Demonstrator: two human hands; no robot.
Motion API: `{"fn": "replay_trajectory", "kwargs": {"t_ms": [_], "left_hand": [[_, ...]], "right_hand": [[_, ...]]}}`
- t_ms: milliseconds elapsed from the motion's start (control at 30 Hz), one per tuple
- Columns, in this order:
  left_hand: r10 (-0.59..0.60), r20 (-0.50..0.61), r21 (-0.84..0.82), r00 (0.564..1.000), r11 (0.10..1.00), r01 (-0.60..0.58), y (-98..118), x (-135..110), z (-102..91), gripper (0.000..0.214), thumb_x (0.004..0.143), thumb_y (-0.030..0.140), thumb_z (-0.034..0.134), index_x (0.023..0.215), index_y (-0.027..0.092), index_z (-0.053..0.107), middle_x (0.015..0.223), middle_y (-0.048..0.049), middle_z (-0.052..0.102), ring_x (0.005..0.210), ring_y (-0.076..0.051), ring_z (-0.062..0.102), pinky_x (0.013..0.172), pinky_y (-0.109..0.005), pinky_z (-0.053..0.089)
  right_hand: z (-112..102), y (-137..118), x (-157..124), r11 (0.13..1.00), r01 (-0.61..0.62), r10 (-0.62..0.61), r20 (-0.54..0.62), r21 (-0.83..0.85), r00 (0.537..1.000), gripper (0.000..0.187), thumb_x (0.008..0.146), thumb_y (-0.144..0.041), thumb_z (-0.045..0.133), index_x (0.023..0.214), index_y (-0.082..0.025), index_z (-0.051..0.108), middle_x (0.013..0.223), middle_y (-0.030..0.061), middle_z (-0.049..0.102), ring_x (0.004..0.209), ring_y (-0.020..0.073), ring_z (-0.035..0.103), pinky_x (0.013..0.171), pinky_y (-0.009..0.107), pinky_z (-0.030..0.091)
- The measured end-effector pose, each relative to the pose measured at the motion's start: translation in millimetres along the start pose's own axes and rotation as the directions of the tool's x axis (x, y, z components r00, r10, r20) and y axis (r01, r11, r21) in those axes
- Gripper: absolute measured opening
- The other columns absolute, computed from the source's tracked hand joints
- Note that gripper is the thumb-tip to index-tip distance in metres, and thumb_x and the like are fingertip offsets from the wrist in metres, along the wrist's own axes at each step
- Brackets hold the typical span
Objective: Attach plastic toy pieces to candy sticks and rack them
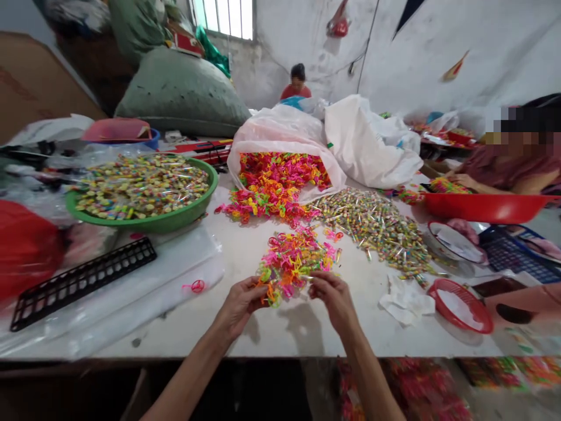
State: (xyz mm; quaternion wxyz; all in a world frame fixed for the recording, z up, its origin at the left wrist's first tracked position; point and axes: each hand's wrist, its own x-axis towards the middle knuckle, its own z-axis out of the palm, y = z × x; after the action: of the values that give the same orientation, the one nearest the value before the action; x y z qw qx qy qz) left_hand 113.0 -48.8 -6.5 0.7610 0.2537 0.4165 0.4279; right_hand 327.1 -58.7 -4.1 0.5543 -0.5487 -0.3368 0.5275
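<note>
My left hand [241, 301] is closed around a small bunch of bright plastic toy pieces [269, 292] at the near edge of a loose pile [298, 257] of pink, orange, yellow and green ones. My right hand [331, 292] pinches a small piece just to the right, fingertips together, close to the left hand. Both hands hover over the white table [263, 333] near its front edge. A single pink piece [197, 286] lies to the left.
A green basin [175, 219] of wrapped candy tubes stands at left, with a black plastic grid [83, 280] in front. An open bag [280, 134] spills more coloured pieces; loose candy tubes [377, 225] lie right. A red basket [460, 304], red basin [482, 207] and two other people are nearby.
</note>
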Motion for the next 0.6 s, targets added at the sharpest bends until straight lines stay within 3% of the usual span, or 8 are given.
{"fn": "replay_trajectory", "kwargs": {"t_ms": [100, 433, 600], "left_hand": [[0.01, 0.045, 0.017, 0.999, 1.0, -0.011, -0.5, -2.9, 5.4, 0.027, 0.058, 0.021, 0.074, 0.083, 0.012, 0.065, 0.076, -0.0051, 0.066, 0.064, -0.014, 0.06, 0.064, -0.027, 0.049], [-0.016, 0.093, -0.024, 0.996, 1.0, 0.018, 2.5, -9.7, 8.8, 0.024, 0.057, 0.018, 0.074, 0.078, 0.011, 0.065, 0.071, -0.0052, 0.066, 0.061, -0.013, 0.059, 0.062, -0.026, 0.049], [-0.021, 0.097, -0.052, 0.995, 0.998, 0.027, 1.4, -12.2, 2.1, 0.024, 0.058, 0.019, 0.074, 0.079, 0.012, 0.066, 0.073, -0.0062, 0.067, 0.062, -0.013, 0.06, 0.062, -0.026, 0.049]], "right_hand": [[32.3, 6.4, -13.7, 0.992, -0.114, 0.101, 0.214, 0.047, 0.972, 0.018, 0.066, -0.028, 0.066, 0.076, -0.013, 0.064, 0.052, -0.0003, 0.058, 0.046, 0.0106, 0.052, 0.047, 0.023, 0.041], [40.7, 5.1, -9.5, 0.975, -0.171, 0.113, 0.35, 0.141, 0.93, 0.01, 0.067, -0.021, 0.062, 0.073, -0.015, 0.067, 0.053, -0.0012, 0.058, 0.044, 0.0078, 0.049, 0.045, 0.02, 0.038], [48.0, 10.4, -9.0, 0.953, -0.27, 0.193, 0.408, 0.14, 0.892, 0.015, 0.064, -0.027, 0.067, 0.072, -0.014, 0.067, 0.057, 0.0006, 0.062, 0.039, 0.0076, 0.049, 0.04, 0.02, 0.036]]}}
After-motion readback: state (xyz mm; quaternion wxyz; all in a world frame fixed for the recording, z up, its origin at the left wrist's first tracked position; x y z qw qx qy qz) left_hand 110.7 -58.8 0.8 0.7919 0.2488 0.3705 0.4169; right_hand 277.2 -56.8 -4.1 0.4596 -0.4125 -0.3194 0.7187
